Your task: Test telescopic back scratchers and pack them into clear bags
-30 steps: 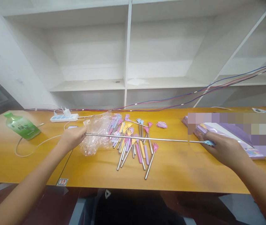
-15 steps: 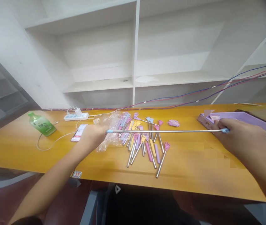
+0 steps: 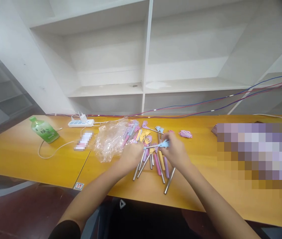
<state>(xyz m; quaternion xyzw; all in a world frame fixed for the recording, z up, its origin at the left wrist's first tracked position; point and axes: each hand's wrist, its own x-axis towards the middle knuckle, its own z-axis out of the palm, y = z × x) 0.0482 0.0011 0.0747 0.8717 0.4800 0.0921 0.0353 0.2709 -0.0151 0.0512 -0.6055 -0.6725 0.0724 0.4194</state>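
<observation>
Between my two hands is a blue back scratcher (image 3: pixel 163 144), its metal rod short and level above the pile. My left hand (image 3: pixel 133 154) is closed on its left end. Closed round the blue claw end is my right hand (image 3: pixel 177 149). Below them lie several back scratchers with pink, yellow, purple and blue claws, such as a yellow one (image 3: pixel 151 151). Loose pink (image 3: pixel 157 163), yellow and purple (image 3: pixel 166 167) handles rest among the metal rods. Crumpled clear plastic (image 3: pixel 109 141) lies left of the pile, near my left hand.
A green bottle (image 3: pixel 44 129), a white power strip (image 3: pixel 81 123) and a blurred phone (image 3: pixel 83 140) are at the left. A pink bundle (image 3: pixel 185 134) lies right of the pile. Pixelation covers the right side. White shelves (image 3: pixel 106 91) and cables stand behind the wooden table (image 3: pixel 200 179).
Both hands have come together over the pile, and the blue back scratcher between them has gone from long to short.
</observation>
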